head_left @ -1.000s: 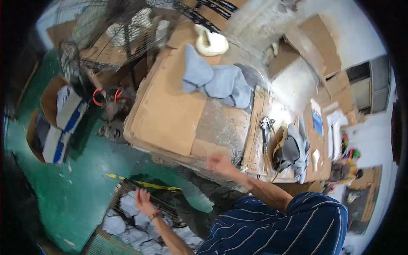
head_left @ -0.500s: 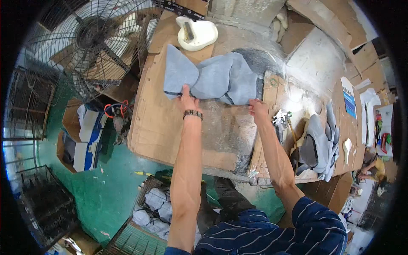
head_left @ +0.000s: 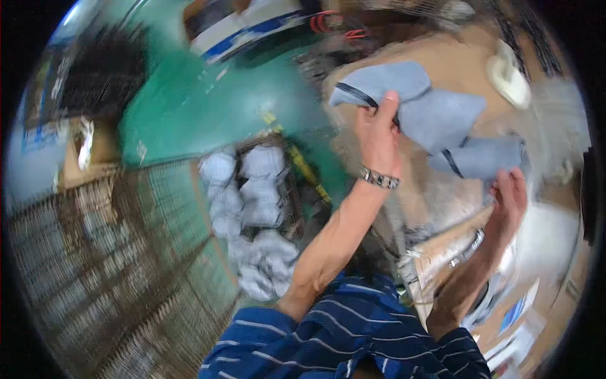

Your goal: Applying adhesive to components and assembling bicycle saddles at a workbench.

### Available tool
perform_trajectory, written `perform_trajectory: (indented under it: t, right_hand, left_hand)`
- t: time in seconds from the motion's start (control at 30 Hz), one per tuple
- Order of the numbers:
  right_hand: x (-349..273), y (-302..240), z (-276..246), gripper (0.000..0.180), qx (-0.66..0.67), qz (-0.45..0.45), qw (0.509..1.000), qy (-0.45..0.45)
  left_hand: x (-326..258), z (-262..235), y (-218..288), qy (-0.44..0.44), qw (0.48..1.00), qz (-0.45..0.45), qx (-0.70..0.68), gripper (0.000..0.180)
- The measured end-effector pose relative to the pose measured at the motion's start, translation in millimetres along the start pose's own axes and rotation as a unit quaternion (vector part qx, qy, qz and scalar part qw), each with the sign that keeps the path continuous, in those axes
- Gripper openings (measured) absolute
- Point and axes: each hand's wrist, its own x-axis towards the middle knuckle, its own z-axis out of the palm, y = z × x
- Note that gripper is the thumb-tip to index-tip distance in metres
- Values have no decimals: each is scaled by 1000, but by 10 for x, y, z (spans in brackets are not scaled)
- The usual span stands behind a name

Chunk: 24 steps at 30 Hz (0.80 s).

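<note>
Several overlapping grey-blue, suede-like pieces with black strips stretch between my two hands over the worktable (head_left: 420, 196). My left hand (head_left: 379, 132) is closed on the left piece (head_left: 382, 82), thumb on top and fingers under its near edge. The middle piece (head_left: 439, 117) overlaps it. At the other end, my right hand (head_left: 510, 196) pinches the near edge of the right piece (head_left: 486, 156). Fingers beneath the pieces are hidden, and motion blurs the view.
A wire crate of bundled grey pieces (head_left: 262, 196) stands on the green floor (head_left: 189, 120) at my left. A cream bowl-like container (head_left: 508, 76) sits at the table's far side. A metal tool (head_left: 467, 249) lies near my right forearm. Wire racks (head_left: 95, 252) fill the lower left.
My view has swung left and down toward the crate. Both hands keep hold of the grey-blue pieces, which have come off the table and moved toward its left edge.
</note>
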Motion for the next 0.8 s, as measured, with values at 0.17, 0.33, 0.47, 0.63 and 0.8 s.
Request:
perform_trajectory:
  t: [0.17,0.33,0.47,0.63,0.8]
  right_hand:
    - [-362,70,1576,33,-27,15,978,-204]
    - [-924,489,3085,34,-45,40,921,-385]
    - [-1450,1218,4054,32,-68,51,873,-481]
    - [-1947,2979,4797,32,-150,82,833,-526]
    - [-2183,5520,5293,40,-350,248,734,-527]
  left_hand:
    - [-320,-1294,1378,104,979,158,-73,42]
    - [-657,-2600,2067,187,911,350,-111,36]
    - [-859,-3714,2066,270,861,395,-172,39]
    - [-669,-5335,1229,337,814,423,-212,47]
    - [162,-7226,-86,528,694,177,-456,43]
